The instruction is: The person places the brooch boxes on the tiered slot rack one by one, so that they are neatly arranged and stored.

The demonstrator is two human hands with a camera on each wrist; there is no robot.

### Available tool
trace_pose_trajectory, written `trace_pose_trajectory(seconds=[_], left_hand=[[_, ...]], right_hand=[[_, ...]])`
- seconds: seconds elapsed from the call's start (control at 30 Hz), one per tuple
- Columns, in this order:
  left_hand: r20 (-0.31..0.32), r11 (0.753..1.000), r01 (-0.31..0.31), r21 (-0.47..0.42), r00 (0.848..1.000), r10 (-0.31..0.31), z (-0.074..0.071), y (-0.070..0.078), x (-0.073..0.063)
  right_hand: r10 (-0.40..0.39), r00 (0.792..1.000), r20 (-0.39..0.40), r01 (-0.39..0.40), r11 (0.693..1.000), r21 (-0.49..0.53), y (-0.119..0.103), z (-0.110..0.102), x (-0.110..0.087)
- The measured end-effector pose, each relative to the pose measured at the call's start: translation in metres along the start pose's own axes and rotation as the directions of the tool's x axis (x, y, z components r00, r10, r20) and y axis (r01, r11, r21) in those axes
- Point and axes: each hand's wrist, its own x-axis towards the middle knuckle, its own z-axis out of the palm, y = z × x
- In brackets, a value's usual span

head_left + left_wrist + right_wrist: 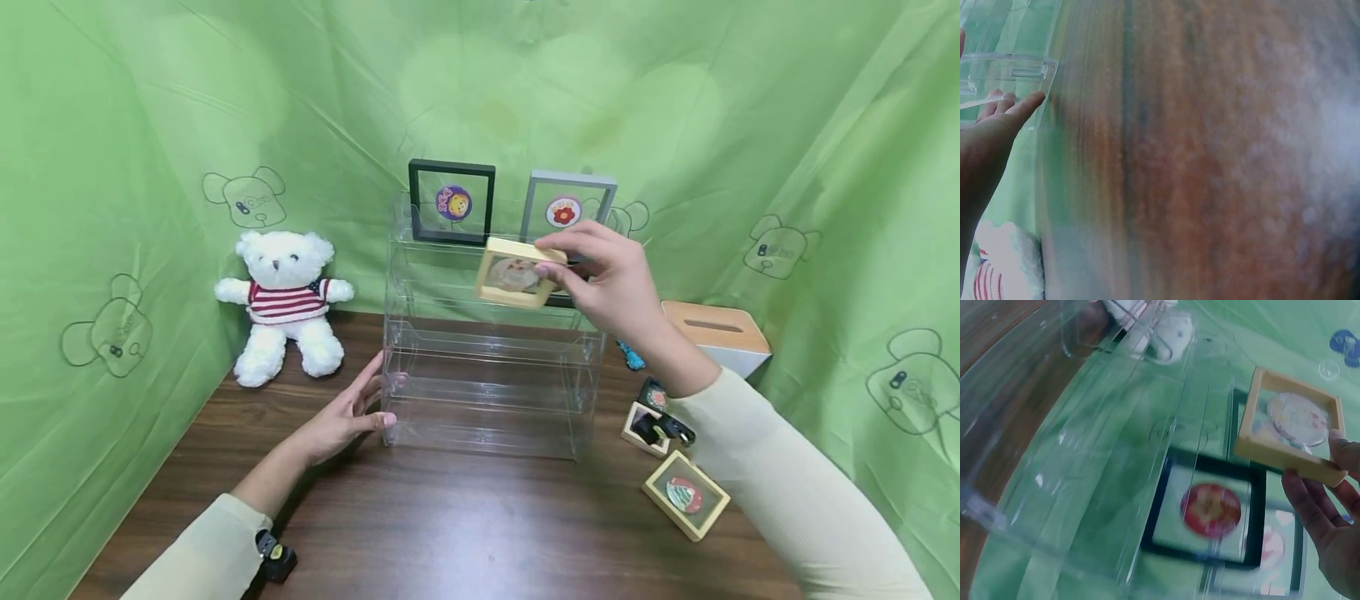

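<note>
Between thumb and fingers, my right hand pinches a pale yellow display frame with a round badge inside. The frame is tilted in front of the upper tiers of a clear tiered stand. My left hand rests at the stand's left side, its fingers mostly straight against the clear panel. On the top tier are a black frame with a purple badge and a grey frame with a red flower badge. Lower down, a dark frame with a red badge is partly hidden by my right hand in the head view.
A white teddy bear in a striped shirt sits left of the stand. On the right lie another yellow frame, a small pale frame and a dark one. A wood-topped tissue box stands behind them, against green cloth.
</note>
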Motion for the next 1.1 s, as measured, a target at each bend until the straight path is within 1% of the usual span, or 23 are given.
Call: trace_pose_trajectory(seconds=[0.1, 0.13, 0.23, 0.37, 0.5, 0.67, 0.8, 0.97, 1.03, 1.1], left_hand=[[-0.007, 1.0, 0.007, 0.001, 1.0, -0.007, 0.001, 0.0, -0.001], [-0.009, 1.0, 0.009, 0.003, 1.0, -0.009, 0.001, 0.0, -0.001], [-0.013, 1.0, 0.013, 0.009, 1.0, -0.013, 0.001, 0.0, 0.0], [-0.018, 1.0, 0.014, 0.022, 1.0, -0.013, 0.0, -0.001, -0.001], [-0.022, 1.0, 0.013, 0.022, 1.0, -0.012, 0.0, -0.001, -0.001], [-0.019, 1.0, 0.009, 0.007, 1.0, -0.009, 0.001, -0.001, -0.001], [-0.021, 1.0, 0.003, 0.006, 1.0, -0.003, 0.0, -0.003, -0.001], [-0.03, 0.999, 0.014, 0.034, 0.999, -0.013, 0.0, -0.004, 0.0], [-0.033, 0.999, 0.018, 0.04, 0.999, -0.016, 0.0, -0.003, 0.0], [-0.034, 0.999, 0.018, 0.039, 0.999, -0.016, 0.0, -0.003, 0.0]], right_hand=[[-0.074, 0.997, -0.005, 0.074, 0.997, -0.02, -0.004, 0.02, 0.014], [-0.088, 0.996, -0.006, 0.087, 0.996, -0.032, -0.005, 0.026, 0.017], [-0.111, 0.994, 0.003, 0.111, 0.99, -0.089, -0.006, 0.043, 0.026], [-0.122, 0.99, 0.068, 0.133, 0.97, -0.203, -0.006, 0.062, 0.033], [-0.108, 0.989, 0.105, 0.134, 0.95, -0.284, -0.004, 0.076, 0.037], [-0.086, 0.991, 0.103, 0.116, 0.936, -0.334, -0.002, 0.084, 0.039], [-0.051, 0.993, 0.108, 0.086, 0.935, -0.343, 0.002, 0.09, 0.037], [0.016, 0.99, 0.143, 0.034, 0.939, -0.343, 0.009, 0.098, 0.035], [0.026, 0.988, 0.151, 0.03, 0.934, -0.356, 0.01, 0.102, 0.034], [0.016, 0.989, 0.149, 0.043, 0.922, -0.385, 0.011, 0.106, 0.034]])
